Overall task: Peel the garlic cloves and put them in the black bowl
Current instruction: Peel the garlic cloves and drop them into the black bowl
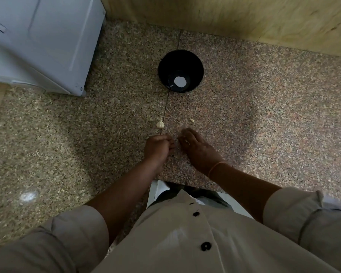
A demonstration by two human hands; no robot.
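The black bowl stands on the speckled stone counter, with only a bright light reflection on its bottom. A garlic bulb lies in front of it, just beyond my left hand. A single loose clove lies beyond my right hand. Both hands hover close together over the counter with curled fingers, fingertips almost meeting. A small pale bit of garlic shows between the fingers of my right hand. What my left fingers hold is hidden.
A white appliance occupies the back left corner of the counter. A wooden wall panel runs along the back. A few bits of garlic skin lie beside the bulb. My pale shirt fills the bottom of the view.
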